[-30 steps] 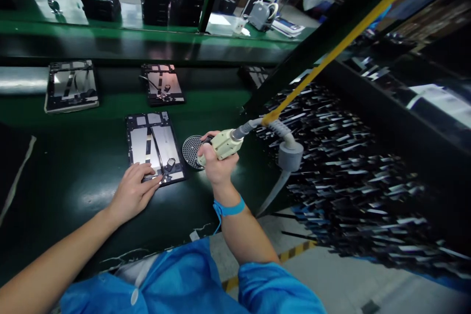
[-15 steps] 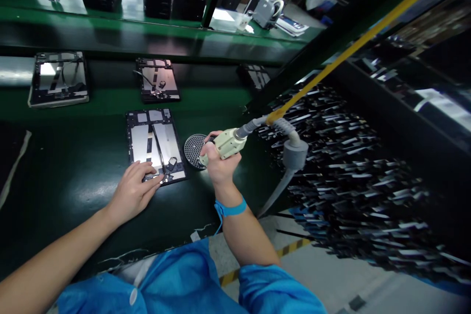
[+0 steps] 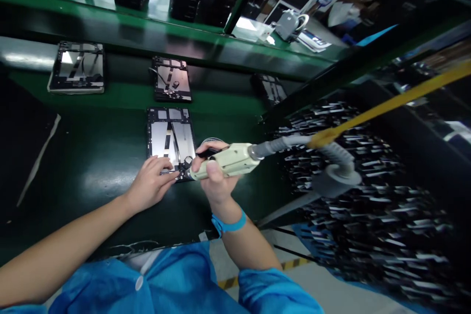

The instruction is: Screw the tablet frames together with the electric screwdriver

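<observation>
My left hand [image 3: 152, 187] lies flat on the open tablet's [image 3: 171, 140] near edge to pin it to the bench [image 3: 91, 157]. My right hand [image 3: 215, 176] grips the driver [image 3: 224, 162], tip at the 5 o'clock corner. More tablets [image 3: 171, 78] wait at 12.

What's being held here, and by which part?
The right hand grips the electric screwdriver around its body. The left hand only presses on the tablet frame.

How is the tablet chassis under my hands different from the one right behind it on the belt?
The near chassis is touched by the left hand, with the screwdriver in the right hand at its corner; the far chassis lies untouched. The near one looks larger. Both lie flat, open side up.
</observation>
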Available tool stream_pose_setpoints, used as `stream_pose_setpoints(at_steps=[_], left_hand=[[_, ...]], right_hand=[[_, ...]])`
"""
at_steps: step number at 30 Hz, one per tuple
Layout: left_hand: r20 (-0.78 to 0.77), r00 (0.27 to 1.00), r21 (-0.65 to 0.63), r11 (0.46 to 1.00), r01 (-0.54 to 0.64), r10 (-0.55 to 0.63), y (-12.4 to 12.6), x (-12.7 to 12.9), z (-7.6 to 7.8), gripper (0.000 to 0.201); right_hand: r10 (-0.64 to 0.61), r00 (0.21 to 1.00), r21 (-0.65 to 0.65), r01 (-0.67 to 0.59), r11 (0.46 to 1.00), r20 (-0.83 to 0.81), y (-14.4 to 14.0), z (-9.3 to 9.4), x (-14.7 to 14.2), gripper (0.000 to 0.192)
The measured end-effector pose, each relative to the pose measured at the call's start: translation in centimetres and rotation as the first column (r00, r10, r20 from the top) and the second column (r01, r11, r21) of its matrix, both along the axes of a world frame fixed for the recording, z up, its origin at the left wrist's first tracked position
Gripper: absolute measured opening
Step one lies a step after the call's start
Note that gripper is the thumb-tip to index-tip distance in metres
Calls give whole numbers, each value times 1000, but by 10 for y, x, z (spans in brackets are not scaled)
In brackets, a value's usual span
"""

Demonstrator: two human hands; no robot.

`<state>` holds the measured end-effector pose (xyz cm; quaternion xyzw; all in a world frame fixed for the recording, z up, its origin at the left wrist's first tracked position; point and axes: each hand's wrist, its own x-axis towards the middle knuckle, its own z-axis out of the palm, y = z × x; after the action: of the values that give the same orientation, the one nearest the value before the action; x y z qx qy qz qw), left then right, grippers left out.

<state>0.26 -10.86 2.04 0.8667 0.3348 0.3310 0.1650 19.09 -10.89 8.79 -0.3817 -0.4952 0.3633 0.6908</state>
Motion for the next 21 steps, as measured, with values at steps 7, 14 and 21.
stream_pose_setpoints(at_steps=[7,14,21], left_hand=[[-14,1000,2,1000,11,-11,0,0,1,23],[-10,1000,5,1000,8,-8,0,0,0,21],[-19,1000,6,1000,23,-23,0,-3,-1,22]], right_hand=[[99,994,-58,-97,994,36,-2,-11,-11,29],[89,990,-31,-86,996,105,-3,-22,-9,31],[85,987,-34,-81,996,134,-5,-19,-14,33]])
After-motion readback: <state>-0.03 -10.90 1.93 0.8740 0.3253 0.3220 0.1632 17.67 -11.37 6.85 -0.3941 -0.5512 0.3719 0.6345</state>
